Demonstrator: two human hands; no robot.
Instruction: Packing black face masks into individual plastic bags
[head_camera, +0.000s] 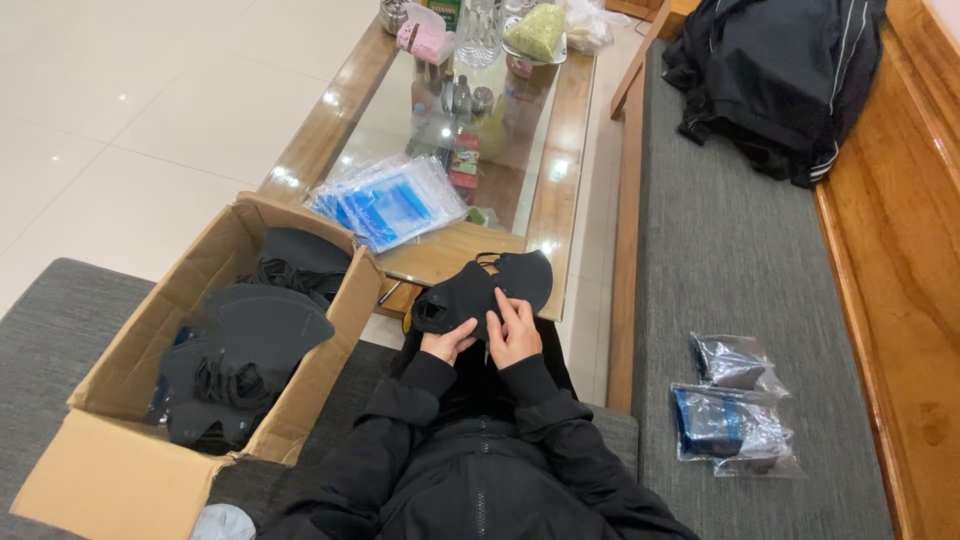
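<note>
Both my hands hold a black fabric face mask (480, 285) in front of my chest, over my lap. My left hand (447, 343) grips its lower left part. My right hand (514, 330) pinches its middle from below, fingers pressed on the fabric. An open cardboard box (120, 380) to my left holds several more black masks (245, 345). A stack of clear and blue plastic bags (390, 203) lies on the near end of the glass-topped wooden table (560, 140).
Two bagged masks (735, 405) lie on the grey bench cushion at my right. A black jacket (775, 75) is heaped at the bench's far end. Jars, a glass and a bowl crowd the table's far end. White tiled floor is at left.
</note>
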